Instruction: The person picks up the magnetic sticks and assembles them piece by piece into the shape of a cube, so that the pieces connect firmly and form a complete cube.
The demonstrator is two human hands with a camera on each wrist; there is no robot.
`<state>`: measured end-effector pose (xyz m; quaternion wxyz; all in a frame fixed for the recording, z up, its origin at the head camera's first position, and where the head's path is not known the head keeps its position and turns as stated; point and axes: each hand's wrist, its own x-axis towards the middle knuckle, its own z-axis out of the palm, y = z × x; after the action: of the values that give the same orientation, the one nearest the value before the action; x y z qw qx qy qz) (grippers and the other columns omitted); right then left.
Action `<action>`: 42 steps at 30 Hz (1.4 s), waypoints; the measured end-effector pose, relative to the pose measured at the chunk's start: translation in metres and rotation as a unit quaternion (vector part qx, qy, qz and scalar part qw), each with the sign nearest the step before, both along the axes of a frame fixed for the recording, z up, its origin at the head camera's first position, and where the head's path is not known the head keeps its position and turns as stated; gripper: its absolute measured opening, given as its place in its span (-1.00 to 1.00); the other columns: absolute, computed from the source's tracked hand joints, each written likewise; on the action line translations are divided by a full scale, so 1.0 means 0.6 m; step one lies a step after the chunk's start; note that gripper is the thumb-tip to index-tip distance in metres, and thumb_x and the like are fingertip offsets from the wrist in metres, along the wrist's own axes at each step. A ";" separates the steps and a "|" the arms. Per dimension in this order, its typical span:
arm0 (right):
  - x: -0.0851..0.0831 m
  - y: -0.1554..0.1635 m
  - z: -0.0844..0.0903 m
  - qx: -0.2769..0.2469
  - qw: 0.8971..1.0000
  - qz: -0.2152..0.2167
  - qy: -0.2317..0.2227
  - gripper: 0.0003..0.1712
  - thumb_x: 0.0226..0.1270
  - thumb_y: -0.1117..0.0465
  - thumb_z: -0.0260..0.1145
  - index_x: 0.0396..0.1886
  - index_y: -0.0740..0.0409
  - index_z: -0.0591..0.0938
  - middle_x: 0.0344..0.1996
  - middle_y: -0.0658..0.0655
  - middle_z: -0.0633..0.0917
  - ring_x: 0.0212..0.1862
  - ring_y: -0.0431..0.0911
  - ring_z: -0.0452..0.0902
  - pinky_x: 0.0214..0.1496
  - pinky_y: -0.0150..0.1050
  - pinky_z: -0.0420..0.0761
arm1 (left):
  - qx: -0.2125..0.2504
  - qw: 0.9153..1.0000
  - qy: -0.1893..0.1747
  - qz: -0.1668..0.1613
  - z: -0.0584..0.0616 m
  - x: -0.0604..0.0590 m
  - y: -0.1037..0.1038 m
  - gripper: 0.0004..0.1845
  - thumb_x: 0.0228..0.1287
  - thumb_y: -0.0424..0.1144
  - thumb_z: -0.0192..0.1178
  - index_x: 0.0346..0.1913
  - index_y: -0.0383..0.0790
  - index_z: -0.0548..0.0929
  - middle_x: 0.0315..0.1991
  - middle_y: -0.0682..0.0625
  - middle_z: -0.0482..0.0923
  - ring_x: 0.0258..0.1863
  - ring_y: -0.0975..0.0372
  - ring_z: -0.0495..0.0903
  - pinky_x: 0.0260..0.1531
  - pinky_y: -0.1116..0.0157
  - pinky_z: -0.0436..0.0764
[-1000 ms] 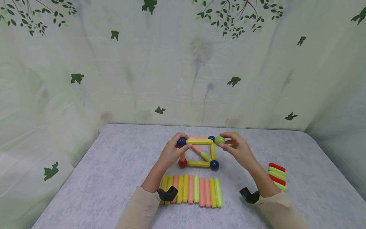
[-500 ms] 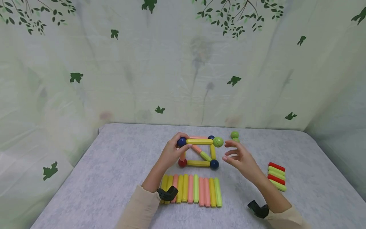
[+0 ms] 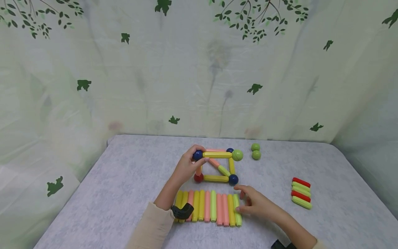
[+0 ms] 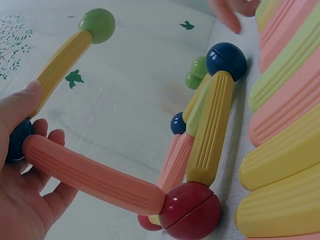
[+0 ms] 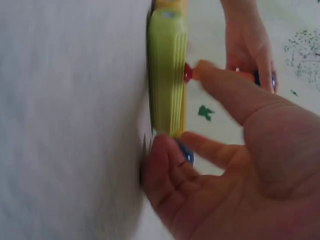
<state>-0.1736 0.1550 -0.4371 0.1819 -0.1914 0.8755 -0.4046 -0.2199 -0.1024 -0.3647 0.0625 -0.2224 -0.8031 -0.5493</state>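
a stick-and-ball frame (image 3: pixel 214 163) stands on the surface (image 3: pixel 109 193), toward its far edge; the flat base looks joined up, with one upright side begun. the left hand (image 3: pixel 184 168) has its grip pinching a blue ball (image 3: pixel 197 155) at the raised corner, and a yellow stick (image 3: pixel 217 155) runs from there to a green ball (image 3: pixel 237 155). no stick links that to the lower blue ball (image 3: pixel 233 179).

unjoined: the stick row (image 3: pixel 207 206) before the frame, red and green sticks (image 3: pixel 301 196) toward the right edge, two spare balls (image 3: pixel 256 155) near the far edge. the right hand (image 3: pixel 258 205) has its grip spread at the row's end stick (image 3: pixel 238 219); contact is unclear.
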 end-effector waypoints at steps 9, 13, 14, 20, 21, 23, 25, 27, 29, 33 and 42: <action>0.015 -0.026 0.003 0.091 0.995 -0.028 0.010 -0.58 0.15 0.11 0.28 -0.04 0.12 0.39 -0.66 -0.02 0.43 -0.65 -0.20 0.29 -0.66 -0.38 0.25 | 0.000 1.000 -0.002 -0.001 0.001 0.000 0.000 -0.76 0.19 -0.38 0.16 -0.10 -0.35 0.43 -0.14 -0.18 0.44 -0.29 0.12 0.41 -0.31 0.20 0.47; 0.006 -0.026 0.017 0.076 0.995 -0.064 0.025 -0.60 0.15 0.21 0.27 -0.02 0.11 0.38 -0.61 0.00 0.46 -0.61 -0.18 0.33 -0.63 -0.34 0.32 | -0.005 1.000 -0.003 0.001 0.001 0.001 0.000 -0.76 0.19 -0.39 0.15 -0.09 -0.35 0.43 -0.14 -0.17 0.44 -0.32 0.14 0.41 -0.34 0.26 0.47; 0.002 -0.026 0.022 0.069 0.994 -0.078 0.034 -0.58 0.14 0.24 0.27 0.00 0.13 0.38 -0.59 0.00 0.46 -0.59 -0.17 0.34 -0.62 -0.33 0.34 | -0.006 1.000 -0.004 0.002 0.001 0.001 0.001 -0.76 0.19 -0.39 0.15 -0.09 -0.35 0.43 -0.14 -0.16 0.44 -0.32 0.14 0.40 -0.34 0.28 0.47; -0.033 -0.024 0.047 0.026 0.981 -0.146 0.123 -0.55 0.14 0.27 0.29 0.05 0.24 0.44 -0.40 0.02 0.54 -0.34 -0.14 0.47 -0.37 -0.25 0.52 | -0.004 1.000 -0.009 0.003 0.000 0.001 0.000 -0.76 0.19 -0.37 0.16 -0.09 -0.33 0.44 -0.12 -0.16 0.44 -0.30 0.13 0.40 -0.32 0.27 0.47; -0.038 -0.023 0.049 0.018 0.979 -0.147 0.138 -0.56 0.15 0.27 0.29 0.04 0.25 0.45 -0.37 0.03 0.56 -0.31 -0.13 0.49 -0.32 -0.23 0.53 | -0.002 1.000 -0.010 0.002 -0.001 0.001 0.000 -0.75 0.19 -0.37 0.16 -0.09 -0.33 0.43 -0.12 -0.16 0.44 -0.29 0.12 0.40 -0.31 0.25 0.47; -0.049 -0.022 0.051 -0.002 0.976 -0.149 0.158 -0.58 0.17 0.26 0.28 0.02 0.26 0.45 -0.33 0.06 0.57 -0.26 -0.10 0.50 -0.24 -0.20 0.54 | -0.002 1.000 -0.013 -0.001 -0.001 0.000 0.000 -0.74 0.19 -0.37 0.15 -0.07 -0.35 0.43 -0.11 -0.19 0.43 -0.28 0.11 0.41 -0.29 0.24 0.48; -0.056 -0.021 0.052 -0.021 0.973 -0.146 0.175 -0.64 0.19 0.26 0.27 -0.02 0.24 0.46 -0.31 0.06 0.57 -0.22 -0.08 0.50 -0.20 -0.18 0.54 | -0.001 1.000 -0.017 -0.001 0.000 0.001 0.000 -0.74 0.19 -0.37 0.15 -0.07 -0.35 0.42 -0.10 -0.20 0.43 -0.28 0.11 0.41 -0.29 0.23 0.48; -0.061 -0.022 0.052 -0.039 0.971 -0.146 0.184 -0.69 0.19 0.27 0.26 -0.06 0.20 0.47 -0.31 0.05 0.56 -0.20 -0.07 0.50 -0.19 -0.17 0.54 | -0.001 1.000 -0.017 -0.001 0.002 0.002 0.000 -0.74 0.19 -0.37 0.15 -0.07 -0.35 0.42 -0.10 -0.21 0.43 -0.29 0.10 0.41 -0.29 0.21 0.48; -0.065 -0.024 0.052 -0.052 0.969 -0.147 0.191 -0.74 0.20 0.28 0.25 -0.11 0.17 0.48 -0.32 0.04 0.56 -0.19 -0.07 0.49 -0.18 -0.16 0.54 | -0.004 1.000 -0.017 0.002 0.003 0.003 0.000 -0.75 0.19 -0.37 0.16 -0.08 -0.33 0.43 -0.11 -0.19 0.43 -0.29 0.11 0.41 -0.29 0.22 0.48; -0.072 -0.027 0.047 -0.065 0.965 -0.150 0.204 -0.76 0.22 0.26 0.24 -0.12 0.15 0.47 -0.32 0.04 0.55 -0.17 -0.07 0.50 -0.17 -0.17 0.53 | -0.003 1.000 -0.021 0.008 0.002 0.000 -0.002 -0.74 0.19 -0.35 0.16 -0.07 -0.31 0.43 -0.11 -0.16 0.44 -0.28 0.12 0.42 -0.28 0.27 0.47; -0.077 -0.030 0.036 -0.079 0.960 -0.157 0.217 -0.70 0.22 0.27 0.23 -0.04 0.13 0.46 -0.26 0.04 0.56 -0.14 -0.07 0.49 -0.12 -0.11 0.51 | 0.007 1.000 -0.029 0.002 -0.005 -0.007 -0.002 -0.63 0.19 -0.34 0.17 0.05 -0.31 0.37 -0.08 -0.14 0.44 -0.21 0.12 0.44 -0.23 0.25 0.46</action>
<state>-0.2201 0.1373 -0.4155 -0.0941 -0.1489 0.8782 -0.4447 -0.2239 -0.1035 -0.3678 0.0419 -0.2042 -0.8012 -0.5609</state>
